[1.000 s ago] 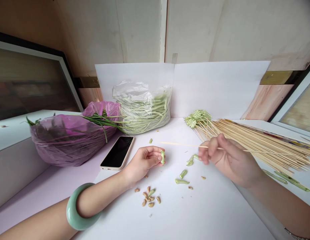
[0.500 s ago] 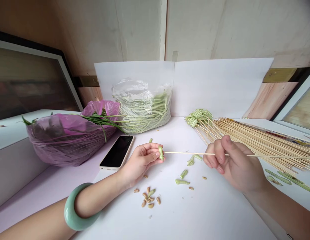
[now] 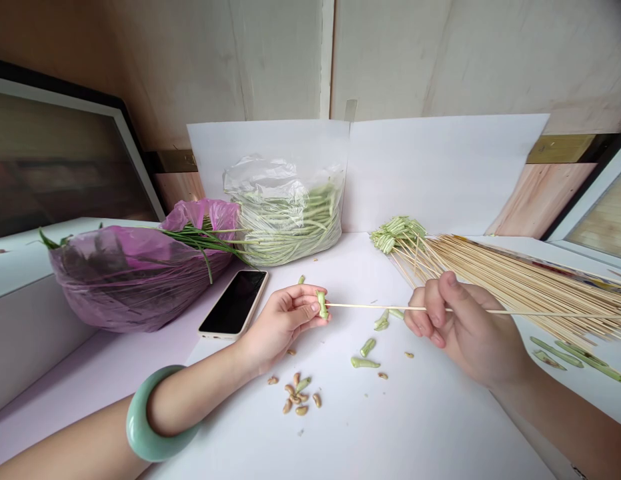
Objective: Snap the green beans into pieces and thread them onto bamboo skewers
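Note:
Between the thumb and fingers of my left hand is a short piece of green bean, pale green and folded or bundled at the tip of a thin bamboo skewer. The skewer runs level to the right, and my right hand is closed around its shaft, thumb raised. Below and between the hands lie loose bean ends. Several small brown bean seeds are scattered nearer to me, below my left hand.
A purple bag of green stalks and a clear bag of long beans stand at the back left, near a phone. At right lie many bamboo skewers, a pile of beaded skewers' green bean tips and long pod pieces.
Hardly anything differs. Both hands keep their hold on the bean piece and skewer; my right hand has shifted very slightly left along with the skewer.

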Available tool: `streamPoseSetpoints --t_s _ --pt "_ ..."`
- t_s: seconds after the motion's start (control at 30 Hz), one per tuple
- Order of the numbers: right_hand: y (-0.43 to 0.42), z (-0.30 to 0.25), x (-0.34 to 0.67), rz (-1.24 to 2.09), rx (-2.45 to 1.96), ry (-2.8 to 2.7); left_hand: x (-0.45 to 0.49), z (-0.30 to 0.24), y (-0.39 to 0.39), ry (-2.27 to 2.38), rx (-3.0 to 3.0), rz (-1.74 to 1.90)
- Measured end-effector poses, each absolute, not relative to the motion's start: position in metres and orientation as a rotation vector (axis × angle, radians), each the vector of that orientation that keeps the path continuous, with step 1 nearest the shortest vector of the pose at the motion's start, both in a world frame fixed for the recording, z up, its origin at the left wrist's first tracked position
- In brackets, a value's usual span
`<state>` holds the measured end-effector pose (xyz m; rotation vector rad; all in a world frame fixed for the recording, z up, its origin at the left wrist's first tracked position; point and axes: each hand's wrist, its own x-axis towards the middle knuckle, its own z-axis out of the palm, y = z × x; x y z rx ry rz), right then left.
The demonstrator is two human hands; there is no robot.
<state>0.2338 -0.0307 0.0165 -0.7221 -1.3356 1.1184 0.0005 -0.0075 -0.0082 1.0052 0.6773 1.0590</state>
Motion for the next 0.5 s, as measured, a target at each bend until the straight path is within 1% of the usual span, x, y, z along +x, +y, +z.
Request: streamPoseSetpoints --t_s 0.5 --pt "-0.0372 0.0094 0.228 0.967 -0.727 -1.495 0.0007 -0.0091 -0.0036 0.71 1.13 1.127"
